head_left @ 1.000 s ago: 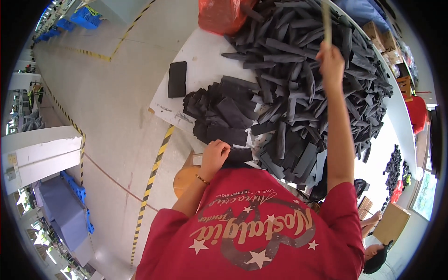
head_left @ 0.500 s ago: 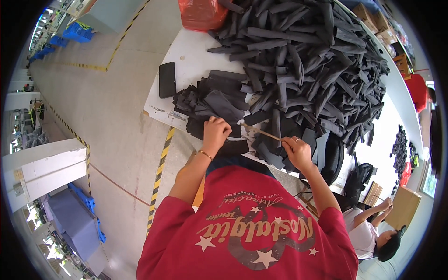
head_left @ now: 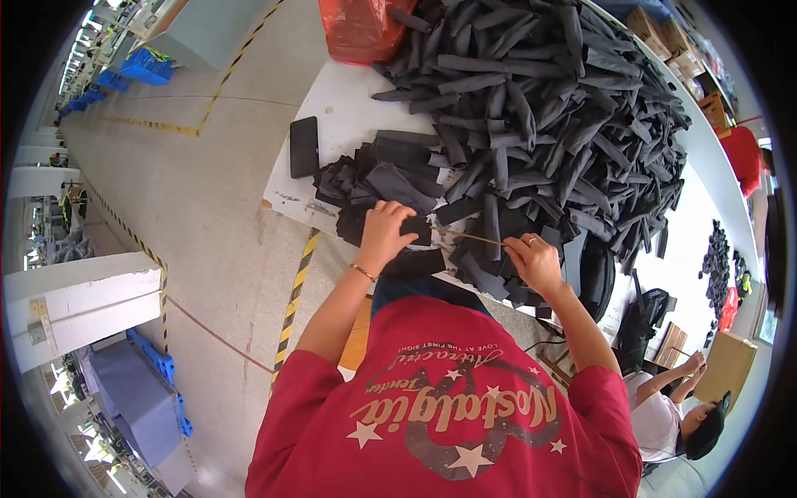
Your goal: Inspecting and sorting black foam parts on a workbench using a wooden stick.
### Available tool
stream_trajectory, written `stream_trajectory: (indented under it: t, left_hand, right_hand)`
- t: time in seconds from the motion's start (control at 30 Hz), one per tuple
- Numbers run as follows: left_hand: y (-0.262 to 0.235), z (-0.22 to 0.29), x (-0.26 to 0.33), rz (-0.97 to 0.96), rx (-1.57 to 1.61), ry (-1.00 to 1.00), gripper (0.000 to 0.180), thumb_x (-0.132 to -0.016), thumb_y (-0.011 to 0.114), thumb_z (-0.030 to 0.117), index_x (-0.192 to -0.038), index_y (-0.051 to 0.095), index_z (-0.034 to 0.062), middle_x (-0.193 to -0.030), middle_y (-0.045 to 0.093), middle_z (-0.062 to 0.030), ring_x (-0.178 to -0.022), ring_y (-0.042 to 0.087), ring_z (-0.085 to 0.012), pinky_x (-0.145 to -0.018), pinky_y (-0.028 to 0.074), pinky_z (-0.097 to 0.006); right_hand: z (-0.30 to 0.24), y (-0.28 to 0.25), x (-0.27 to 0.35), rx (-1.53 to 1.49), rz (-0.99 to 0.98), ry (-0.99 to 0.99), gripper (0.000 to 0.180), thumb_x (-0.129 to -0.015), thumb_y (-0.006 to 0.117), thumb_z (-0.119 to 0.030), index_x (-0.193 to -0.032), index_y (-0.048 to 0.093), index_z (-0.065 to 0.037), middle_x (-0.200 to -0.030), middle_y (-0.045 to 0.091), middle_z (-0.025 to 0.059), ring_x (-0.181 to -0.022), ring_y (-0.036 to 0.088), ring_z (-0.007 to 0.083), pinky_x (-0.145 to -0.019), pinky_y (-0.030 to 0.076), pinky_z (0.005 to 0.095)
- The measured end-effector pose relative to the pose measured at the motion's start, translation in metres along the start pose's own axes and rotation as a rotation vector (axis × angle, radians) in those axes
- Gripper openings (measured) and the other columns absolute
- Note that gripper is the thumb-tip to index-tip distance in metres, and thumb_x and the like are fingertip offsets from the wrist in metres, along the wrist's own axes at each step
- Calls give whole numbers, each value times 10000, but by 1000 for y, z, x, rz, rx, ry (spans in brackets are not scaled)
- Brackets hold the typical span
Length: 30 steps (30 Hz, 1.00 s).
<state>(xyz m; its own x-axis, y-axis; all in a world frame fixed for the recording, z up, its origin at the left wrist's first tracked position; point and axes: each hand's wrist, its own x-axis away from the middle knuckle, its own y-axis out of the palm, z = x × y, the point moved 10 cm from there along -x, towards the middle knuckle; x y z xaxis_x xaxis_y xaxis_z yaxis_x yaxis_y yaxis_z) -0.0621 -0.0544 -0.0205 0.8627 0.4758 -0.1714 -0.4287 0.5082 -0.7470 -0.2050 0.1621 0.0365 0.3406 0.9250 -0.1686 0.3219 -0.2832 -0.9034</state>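
Note:
My left hand (head_left: 385,235) is at the near side of a stack of dark fabric pieces (head_left: 390,184). Its thumb and fingers sit at two edges of one dark fabric piece (head_left: 422,231), which it appears to grip. A thin brown stick (head_left: 471,237) is pinched in my right hand (head_left: 534,261), which wears a ring. The stick points left, its far tip close to that fabric piece. Whether the tip touches the fabric I cannot tell. Flat dark pieces (head_left: 481,275) lie under and near the right hand.
A large heap of dark fabric tubes (head_left: 564,124) covers much of the white table (head_left: 332,95). A black phone (head_left: 305,147) and a red plastic bag (head_left: 359,31) lie at its left side. A black backpack (head_left: 646,314) and a co-worker in white (head_left: 656,415) are at the right.
My left hand's thumb and fingers have parted, with the dark piece now showing between them. The stick lies a little flatter as my right hand has risen slightly.

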Motion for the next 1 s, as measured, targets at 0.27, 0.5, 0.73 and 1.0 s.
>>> stream_trajectory:
  t: [0.27,0.5,0.73,1.0]
  left_hand:
    - [40,-16,14,-89,-305,81,77,-693,741,168,-702,672,134,-791,592,18,-906,540,-212,-760,413,-366]
    - [26,-36,14,-74,-177,-57,74,-710,736,137,-704,671,101,-758,603,-14,-843,563,-219,-742,439,-360]
    - [-3,-28,3,-130,187,-144,72,-691,735,101,-728,683,68,-731,632,-21,-783,564,-232,-746,456,-349]
    - [-9,5,-8,-175,230,40,80,-699,728,127,-731,683,69,-755,653,-29,-805,564,-236,-758,458,-336]
  right_hand:
    - [5,6,8,17,-29,28,130,-838,647,-162,-952,662,-101,-729,546,70,-701,592,252,-592,497,372]
    - [1,4,5,16,-13,13,123,-845,645,-159,-945,659,-89,-728,545,68,-700,593,245,-579,496,373]
    - [-3,2,-1,22,4,-32,120,-838,651,-154,-935,649,-83,-729,541,61,-689,584,241,-564,493,368]
    - [-16,6,-14,12,-7,-88,137,-831,654,-155,-959,655,-107,-740,552,51,-702,595,245,-575,506,372]
